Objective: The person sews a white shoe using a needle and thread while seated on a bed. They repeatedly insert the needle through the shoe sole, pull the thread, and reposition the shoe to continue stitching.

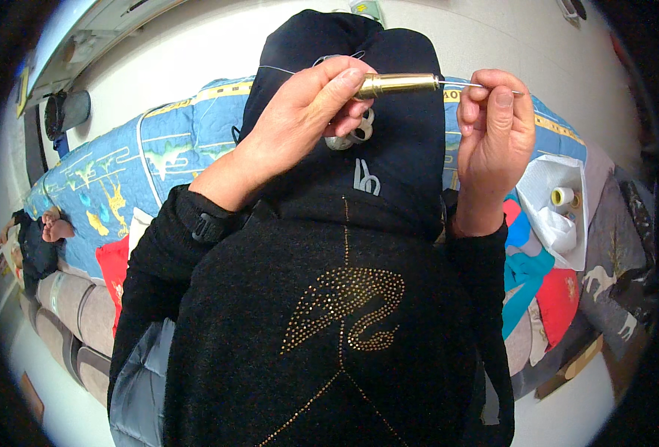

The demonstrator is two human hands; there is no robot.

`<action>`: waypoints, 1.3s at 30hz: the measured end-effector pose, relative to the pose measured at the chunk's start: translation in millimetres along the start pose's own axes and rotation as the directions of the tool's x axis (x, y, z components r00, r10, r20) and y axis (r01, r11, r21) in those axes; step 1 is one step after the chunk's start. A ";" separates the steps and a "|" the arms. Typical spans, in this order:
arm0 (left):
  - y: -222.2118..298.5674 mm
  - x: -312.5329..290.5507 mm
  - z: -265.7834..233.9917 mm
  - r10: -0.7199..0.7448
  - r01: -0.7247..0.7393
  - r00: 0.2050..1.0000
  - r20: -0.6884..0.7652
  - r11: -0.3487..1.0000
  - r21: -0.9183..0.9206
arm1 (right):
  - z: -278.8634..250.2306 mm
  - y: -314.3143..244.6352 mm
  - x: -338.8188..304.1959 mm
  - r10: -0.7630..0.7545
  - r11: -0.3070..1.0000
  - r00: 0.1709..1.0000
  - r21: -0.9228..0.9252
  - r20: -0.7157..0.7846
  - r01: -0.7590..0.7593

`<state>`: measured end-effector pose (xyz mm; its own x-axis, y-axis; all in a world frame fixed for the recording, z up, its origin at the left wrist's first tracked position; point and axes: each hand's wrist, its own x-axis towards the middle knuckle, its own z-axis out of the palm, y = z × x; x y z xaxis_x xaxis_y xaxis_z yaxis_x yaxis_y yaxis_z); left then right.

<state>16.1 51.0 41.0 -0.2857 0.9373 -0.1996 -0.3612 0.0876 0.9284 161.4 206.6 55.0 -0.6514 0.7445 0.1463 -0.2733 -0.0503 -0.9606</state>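
Observation:
My left hand [311, 100] is closed round the brass-coloured handle [401, 83] of what looks like an awl, held level above my lap. A thin metal shaft [456, 83] sticks out of the handle to the right. The fingers of my right hand [497, 123] are closed on the far end of that shaft, the thumb and fingertips pressed together. A thin pale thread [273, 68] runs leftward from my left hand. Below this hand, on my dark trousers, lies a greyish-white rounded thing with holes [360, 127], partly hidden by the hand.
A blue patterned cover [113, 186] spreads behind my lap. On the right stands a white tray [571, 253] with a yellowish spool [562, 196] and crumpled white material; teal cloth [527, 276] and a red cushion [559, 302] are beside it. Another person's bare foot [57, 227] shows far left.

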 end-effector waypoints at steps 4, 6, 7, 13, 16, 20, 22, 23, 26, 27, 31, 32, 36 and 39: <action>0.7 -0.8 0.4 -0.029 0.028 1.000 -0.012 0.999 -0.030 | 2.0 -1.6 -1.2 0.012 0.997 1.000 -0.081 -0.018 -0.013; 0.9 -2.4 0.6 -0.009 0.009 1.000 -0.011 1.000 -0.007 | 3.1 -1.1 -2.2 0.023 0.994 0.999 -0.107 -0.024 -0.025; 0.9 -2.6 0.4 -0.017 0.017 1.000 -0.017 1.000 -0.004 | 3.3 -0.7 -2.7 0.034 0.994 0.999 -0.102 -0.034 -0.037; 1.2 -1.2 0.8 -0.015 0.015 1.000 -0.017 1.000 0.026 | 3.7 2.5 -2.4 0.119 0.987 0.993 -0.107 -0.013 -0.119; 2.8 -1.3 2.7 -0.012 0.014 0.999 -0.032 0.998 0.065 | 9.3 3.8 -4.1 0.149 0.980 0.989 -0.135 0.006 -0.147; 5.6 -1.9 6.1 0.019 -0.010 0.996 -0.084 0.994 0.108 | 19.4 4.0 -8.4 0.230 0.973 0.972 -0.034 0.046 -0.229; 6.5 -1.8 7.1 0.029 -0.015 0.995 -0.096 0.991 0.137 | 21.1 2.7 -9.0 0.268 0.962 0.961 -0.075 0.070 -0.262; 6.6 -1.8 7.2 0.028 -0.013 0.995 -0.097 0.988 0.152 | 21.4 2.0 -9.2 0.288 0.955 0.955 -0.097 0.071 -0.281; 5.9 -2.0 5.7 -0.003 0.023 0.996 -0.092 0.975 0.220 | 21.8 2.6 -7.9 0.292 0.952 0.953 -0.120 0.075 -0.282; 5.2 -2.1 4.8 -0.018 0.040 0.996 -0.090 0.968 0.247 | 21.7 2.6 -7.9 0.296 0.949 0.953 -0.139 0.071 -0.284; 0.7 -1.2 2.8 0.078 -0.048 0.992 -0.096 0.958 0.283 | 22.5 3.5 -9.4 0.323 0.939 0.946 -0.129 0.028 -0.317; -1.3 1.5 4.0 0.211 -0.172 0.974 -0.087 0.929 0.328 | 23.2 3.8 -10.1 0.335 0.936 0.942 -0.116 0.011 -0.331; -1.5 3.5 7.3 0.407 -0.336 0.908 -0.103 0.852 0.401 | 23.8 5.3 -9.1 0.317 0.948 0.948 -0.006 -0.025 -0.317; 2.0 1.8 9.5 0.177 -0.154 0.967 -0.184 0.979 0.133 | 23.1 4.6 -9.0 0.286 0.958 0.958 -0.014 -0.036 -0.286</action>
<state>23.3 56.0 45.5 -0.5032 0.8598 -0.0865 -0.1915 -0.0134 0.9814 149.7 184.3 54.7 -0.6763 0.7227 -0.1428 -0.0652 -0.2518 -0.9656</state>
